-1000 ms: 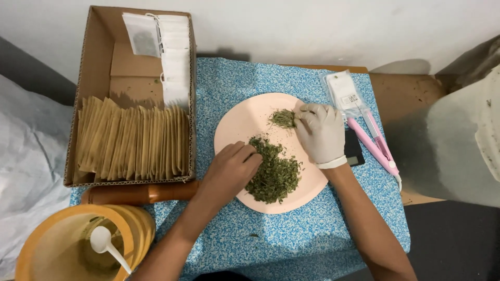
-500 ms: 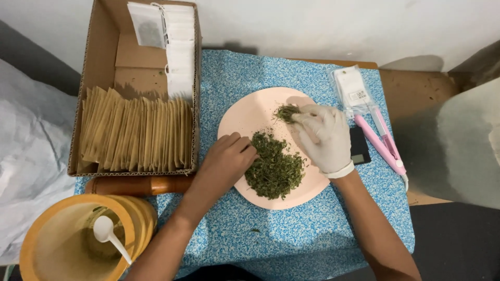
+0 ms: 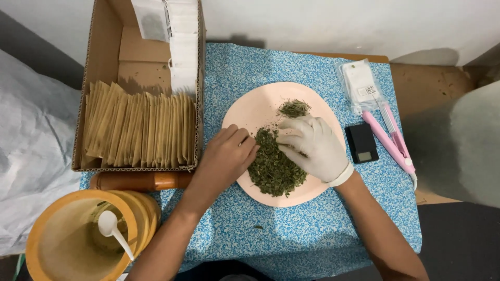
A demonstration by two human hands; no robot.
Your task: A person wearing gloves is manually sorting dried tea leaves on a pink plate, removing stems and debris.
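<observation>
The bare left hand point(image 3: 225, 156) rests on the plate's point(image 3: 245, 112) left edge, fingers curled loosely against the big heap point(image 3: 273, 166) of green dried herb at the plate's middle; the gloved right hand point(image 3: 312, 145) lies on the heap's right side, fingers bent narrowly into the herb; a small heap point(image 3: 294, 107) sits at the plate's far side; a box point(image 3: 104, 57) of envelopes stands left of the plate.

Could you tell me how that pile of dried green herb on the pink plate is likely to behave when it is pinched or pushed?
The dried herb looks loose and flaky, so it probably scatters; stray bits already dot the pink plate. It likely weighs little and crumbles under the fingers.
</observation>
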